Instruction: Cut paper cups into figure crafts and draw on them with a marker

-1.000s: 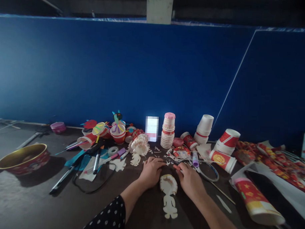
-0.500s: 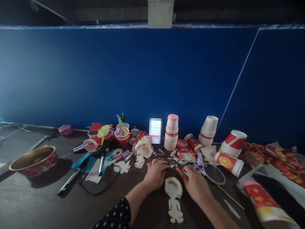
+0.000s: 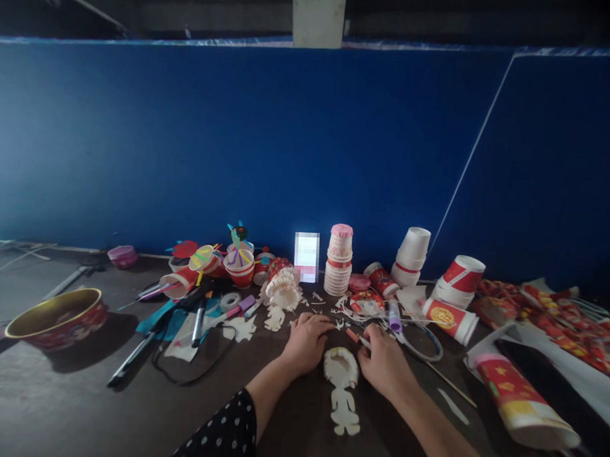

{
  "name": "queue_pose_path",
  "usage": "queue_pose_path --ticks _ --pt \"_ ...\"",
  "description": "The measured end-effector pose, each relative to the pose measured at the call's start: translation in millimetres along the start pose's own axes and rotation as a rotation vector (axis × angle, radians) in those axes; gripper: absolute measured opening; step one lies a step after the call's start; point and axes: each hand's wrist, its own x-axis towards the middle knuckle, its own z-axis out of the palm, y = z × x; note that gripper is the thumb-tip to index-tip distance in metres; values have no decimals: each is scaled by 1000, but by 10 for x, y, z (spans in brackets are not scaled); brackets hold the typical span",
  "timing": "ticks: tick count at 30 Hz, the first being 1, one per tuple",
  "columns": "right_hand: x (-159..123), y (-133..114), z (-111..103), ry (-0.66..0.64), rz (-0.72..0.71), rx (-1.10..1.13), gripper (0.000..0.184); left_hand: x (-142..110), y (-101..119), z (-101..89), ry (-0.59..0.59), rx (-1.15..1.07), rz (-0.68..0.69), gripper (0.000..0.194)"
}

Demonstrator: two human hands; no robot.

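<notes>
My left hand [image 3: 308, 342] lies flat on the dark table, fingers stretched out toward small white paper scraps [image 3: 340, 323]. My right hand [image 3: 387, 365] is closed round a slim pen-like stick [image 3: 365, 342] with an orange-red end; its exact kind is not clear. Between my wrists lies a white paper cutout figure [image 3: 343, 410]. At its head sits a ring of crumpled white material [image 3: 351, 363], touching neither hand. A similar cutout figure [image 3: 274, 317] with a ruffled white head [image 3: 283, 289] lies beyond my left hand.
A stack of paper cups [image 3: 338, 280] stands at the back. More red and white cups [image 3: 452, 320] lie on the right, near a dark phone-like slab [image 3: 544, 390]. On the left are a gold-rimmed red bowl [image 3: 89, 317], markers [image 3: 198, 321], a tape roll [image 3: 230, 300] and decorated cups [image 3: 239, 273].
My right hand has drawn slightly toward me, and the orange-red end now shows beyond its fingers. My left hand stays flat. The whole view has shifted a little.
</notes>
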Motion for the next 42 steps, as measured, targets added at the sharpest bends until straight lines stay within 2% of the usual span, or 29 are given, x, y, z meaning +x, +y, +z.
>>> queue_pose_path --ticks 5,8,11,15,21,25,29,32,36,42 --pt "8 44 5 54 -53 31 12 13 2 -2 92 -108 -5 21" --pt "18 76 -6 109 -96 122 20 -3 39 -44 140 -178 -21 17" --pt "40 105 2 194 -43 252 26 -29 98 -107 119 -230 -12 19" --pt "80 155 64 291 83 508 21 -47 155 -146 13 -196 55 18" --pt "80 201 132 172 210 931 17 -48 143 -88 -113 -104 75 14" --pt "64 142 71 136 348 1233 27 -47 130 -69 -107 -65 61 12" --pt "74 63 -10 201 329 1529 31 -43 116 -45 -85 -104 46 14" --pt "75 29 -21 212 312 1564 29 -33 95 -5 -29 -145 19 15" --pt "38 -11 18 263 256 1466 18 -14 67 41 33 -197 -5 17" --pt "-41 -137 -1 167 177 1329 21 2 77 26 79 -258 -5 21"
